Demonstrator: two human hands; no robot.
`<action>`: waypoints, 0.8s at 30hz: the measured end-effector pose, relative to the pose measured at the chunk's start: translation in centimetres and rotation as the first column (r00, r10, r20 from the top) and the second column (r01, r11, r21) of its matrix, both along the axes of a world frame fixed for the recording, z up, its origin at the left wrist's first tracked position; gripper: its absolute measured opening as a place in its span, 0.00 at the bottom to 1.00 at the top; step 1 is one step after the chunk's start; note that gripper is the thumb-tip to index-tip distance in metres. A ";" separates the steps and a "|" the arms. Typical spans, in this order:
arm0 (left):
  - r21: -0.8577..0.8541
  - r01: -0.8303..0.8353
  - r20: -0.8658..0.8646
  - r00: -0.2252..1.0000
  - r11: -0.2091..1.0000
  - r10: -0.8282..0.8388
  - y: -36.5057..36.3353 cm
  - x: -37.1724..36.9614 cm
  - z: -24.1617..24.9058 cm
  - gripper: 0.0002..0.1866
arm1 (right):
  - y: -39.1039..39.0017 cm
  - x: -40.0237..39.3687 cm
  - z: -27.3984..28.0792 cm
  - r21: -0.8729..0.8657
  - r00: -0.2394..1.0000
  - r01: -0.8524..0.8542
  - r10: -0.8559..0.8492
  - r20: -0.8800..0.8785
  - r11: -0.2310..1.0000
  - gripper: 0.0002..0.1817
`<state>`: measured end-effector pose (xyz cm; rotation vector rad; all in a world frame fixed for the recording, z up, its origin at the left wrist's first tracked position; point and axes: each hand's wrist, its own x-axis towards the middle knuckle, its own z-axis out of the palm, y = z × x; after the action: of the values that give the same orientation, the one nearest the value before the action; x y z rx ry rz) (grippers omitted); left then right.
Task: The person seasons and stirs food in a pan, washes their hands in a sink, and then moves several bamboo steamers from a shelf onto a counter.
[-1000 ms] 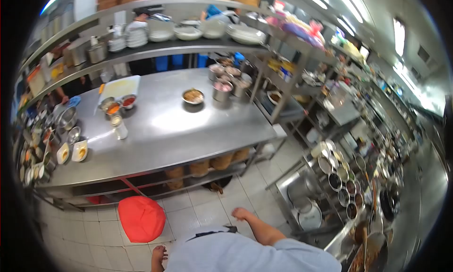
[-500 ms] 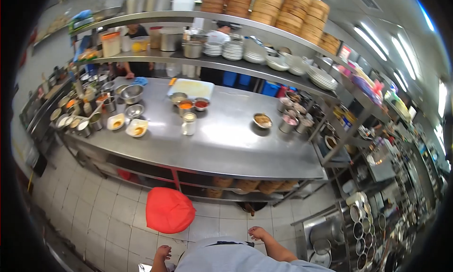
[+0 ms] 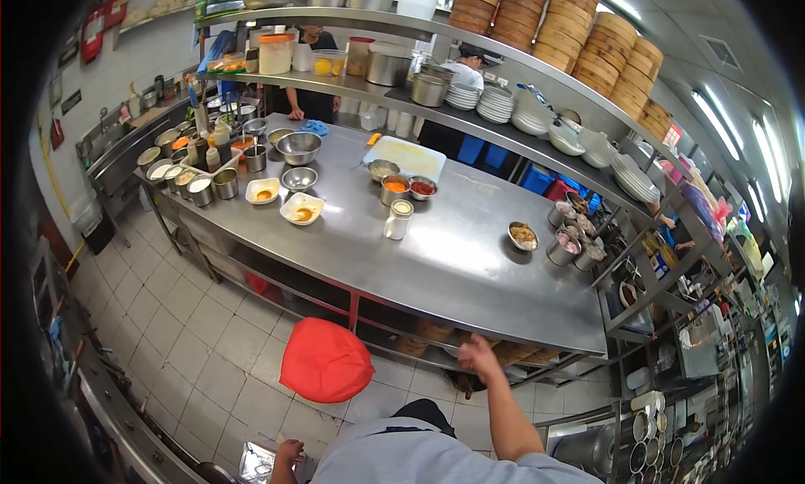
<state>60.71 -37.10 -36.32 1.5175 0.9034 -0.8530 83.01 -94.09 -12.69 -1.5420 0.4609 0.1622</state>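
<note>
My right hand is raised in front of the steel table's front edge, its fingers loosely bent and nothing visible in them. Low at my left side hangs my left hand, fingers slightly curled, also with nothing visible in it. A shiny metal tray or sheet lies just left of that hand. Between me and the table stands a bulging red-covered object; what is under the cover is hidden. On the tabletop are a white-lidded jar with a handle and a bowl of brownish food.
Sauce pots and squeeze bottles crowd the table's left end, near two white dishes. A cutting board lies farther back. Bamboo steamers stack on the upper shelf. A person stands across the table; another is behind the shelves.
My right hand has risen and moved forward toward the table edge. My left hand stays low. The view has shifted, so the table and shelves appear farther right and closer.
</note>
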 end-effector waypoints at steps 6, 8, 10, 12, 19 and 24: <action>0.048 0.171 0.032 0.984 0.984 -0.173 0.6 0.0 -2.2 0.23 | 0.2 15.2 18.3 -0.035 0.849 0.068 -0.039 0.526 0.997 0.32; 0.540 0.714 0.127 0.454 0.445 -0.882 1.0 0.6 -4.1 0.24 | 1.1 18.7 22.8 0.009 0.820 -0.075 0.057 0.569 0.997 0.27; 0.602 0.642 0.204 0.451 0.475 -0.869 0.5 2.0 -5.0 0.24 | 2.7 21.0 24.7 0.108 0.779 -0.292 0.171 0.603 0.950 0.22; -0.020 -0.303 0.033 0.952 0.953 0.303 -2.9 3.7 -3.7 0.19 | 5.2 23.3 24.4 0.092 0.804 -0.388 0.288 0.520 0.917 0.21; -0.032 -0.467 0.148 0.872 0.884 0.466 -12.2 8.3 4.4 0.26 | 15.4 24.3 5.8 0.211 0.584 -0.796 0.812 0.019 0.567 0.21; 0.057 -0.461 -0.038 0.886 0.886 0.463 -15.6 6.3 5.5 0.24 | 15.6 19.1 -5.0 -0.082 0.342 -0.940 0.909 -0.237 0.332 0.30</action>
<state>67.01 -52.68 -30.81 1.2435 1.2664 -0.5227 102.11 -78.50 -17.66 -1.8505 -0.4138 1.1990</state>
